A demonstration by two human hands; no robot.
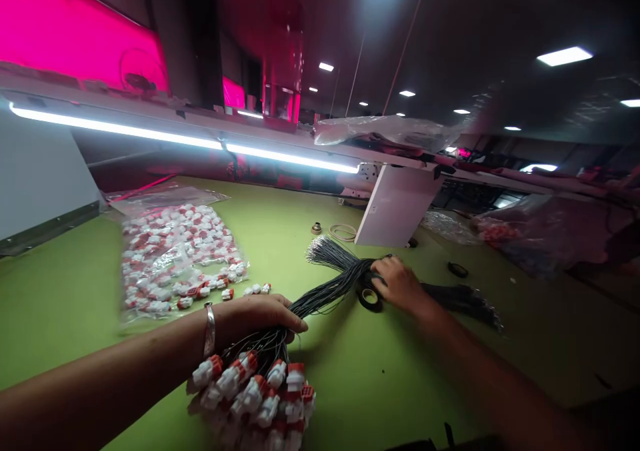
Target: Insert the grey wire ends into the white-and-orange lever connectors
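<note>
My left hand [273,314] is wrapped round a bundle of thin dark wires [325,291]. White and red plastic connectors [260,394] hang in a cluster from its near end, below that hand. Farther along, my right hand [397,281] has its fingers curled over the wires where strands cross; the fingertips are partly hidden. Just beside those fingers is a roll of black tape [370,298], partly covered by the wires. Bare silvery wire tips [317,250] fan out at the far end. Another dark wire bundle [465,298] lies beyond my right wrist.
A clear bag of white and red connectors [180,258] lies on the green table [340,384] at left, with a few loose connectors [257,290] beside it. A white upright panel [397,204], a pale ring [343,232] and a black ring [457,270] are farther back. A lit tube [290,158] runs overhead.
</note>
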